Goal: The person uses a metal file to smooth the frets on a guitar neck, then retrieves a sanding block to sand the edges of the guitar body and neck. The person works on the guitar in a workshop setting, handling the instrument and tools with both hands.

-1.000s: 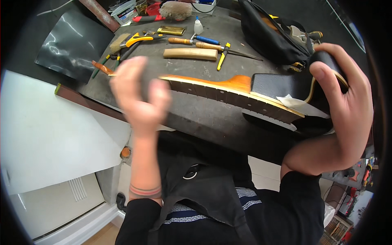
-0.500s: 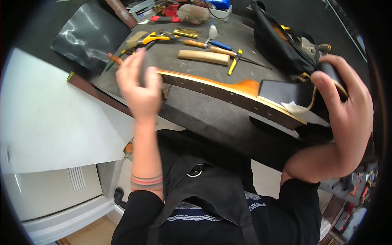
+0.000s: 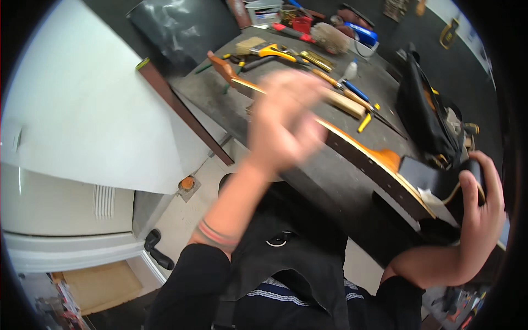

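Observation:
An electric guitar (image 3: 419, 202) with a black body lies tilted across my front, its headstock (image 3: 221, 67) at the far left. The dark fretboard (image 3: 352, 157) with small side dots faces me along the orange-brown neck. My right hand (image 3: 481, 214) grips the rounded edge of the body, thumb on the near side and fingers over the far side. Over the middle of the neck is my left hand (image 3: 286, 121), smeared by motion; whether its fingers touch the neck cannot be made out. A whitish scrap (image 3: 430, 196) sits by the neck's body end.
On the dark workbench (image 3: 330, 184) beyond the neck lie a brush (image 3: 252, 45), a yellow-handled tool (image 3: 278, 52), a wooden block (image 3: 346, 103), several files and a small bottle (image 3: 351, 70). A black bag (image 3: 421, 104) rests at right. A white panel (image 3: 82, 99) stands at left.
My left hand has gone from beside the headstock end to over the middle of the neck. My right hand keeps its hold on the body. The whole view has shifted and turned.

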A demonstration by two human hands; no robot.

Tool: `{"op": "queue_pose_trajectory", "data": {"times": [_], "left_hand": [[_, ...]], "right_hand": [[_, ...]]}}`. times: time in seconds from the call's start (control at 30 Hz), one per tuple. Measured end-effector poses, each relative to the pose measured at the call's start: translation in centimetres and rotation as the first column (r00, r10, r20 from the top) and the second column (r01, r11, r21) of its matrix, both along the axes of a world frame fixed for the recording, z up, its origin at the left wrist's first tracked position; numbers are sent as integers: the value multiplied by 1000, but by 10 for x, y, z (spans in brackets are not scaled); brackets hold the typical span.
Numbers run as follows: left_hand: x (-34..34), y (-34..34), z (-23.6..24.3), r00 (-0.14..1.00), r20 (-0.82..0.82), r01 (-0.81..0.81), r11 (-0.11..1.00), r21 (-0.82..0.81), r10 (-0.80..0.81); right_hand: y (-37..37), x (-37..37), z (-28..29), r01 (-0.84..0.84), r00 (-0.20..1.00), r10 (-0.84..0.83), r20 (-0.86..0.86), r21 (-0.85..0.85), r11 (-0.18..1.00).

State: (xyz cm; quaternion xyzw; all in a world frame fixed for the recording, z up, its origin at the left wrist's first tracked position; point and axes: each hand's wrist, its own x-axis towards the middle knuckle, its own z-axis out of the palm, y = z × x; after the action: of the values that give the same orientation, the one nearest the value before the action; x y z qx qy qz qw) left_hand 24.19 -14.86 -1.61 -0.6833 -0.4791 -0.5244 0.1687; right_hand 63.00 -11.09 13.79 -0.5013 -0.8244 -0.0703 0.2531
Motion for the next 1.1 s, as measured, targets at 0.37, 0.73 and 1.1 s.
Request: {"op": "queue_pose_trajectory", "data": {"times": [0.37,0.73,1.1], "left_hand": [[-24,-8,-8,998,30,49,999,-16,-49],[-43,-14,-7,998,-46,46,996,-80,-50],[-121,-9,-32,953,242,-171,982,-76,185]], "right_hand": [[8,6,-5,-41,999,42,-6,44,998],[3,5,-7,43,996,-50,-69,-97,994],[-4,-15,10,4,1000,-4,-2,-56,998]]}}
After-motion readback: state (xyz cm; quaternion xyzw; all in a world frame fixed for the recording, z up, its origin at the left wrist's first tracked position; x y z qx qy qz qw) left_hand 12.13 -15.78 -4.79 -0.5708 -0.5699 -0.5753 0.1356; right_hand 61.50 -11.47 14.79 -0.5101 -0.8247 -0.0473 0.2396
